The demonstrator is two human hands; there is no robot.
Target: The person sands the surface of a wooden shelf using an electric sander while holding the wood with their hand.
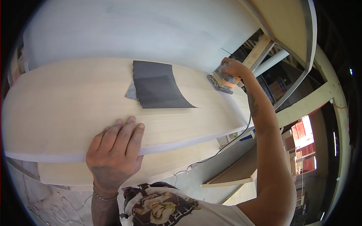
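A pale wooden panel (71, 101) with a light edge spreads in front of me. My right hand (234, 68) is closed round the top of an electric sander (224, 80), dusty with orange parts, which sits on the panel toward its right end. On the near edge lies my left hand (115, 147), fingers stretched out over the surface and holding nothing. Beyond it, a dark grey sheet of sandpaper (158, 84) rests on the panel, its right side curved. A smaller grey piece (131, 91) peeks out from under its left side.
A large pale board (132, 30) rises behind the panel. Below the near edge sits another pale board (158, 162). The sander's dark cord (215, 155) hangs past the right end. Wooden framing (305, 103) stands at right, and loose cables (62, 211) lie on the floor.
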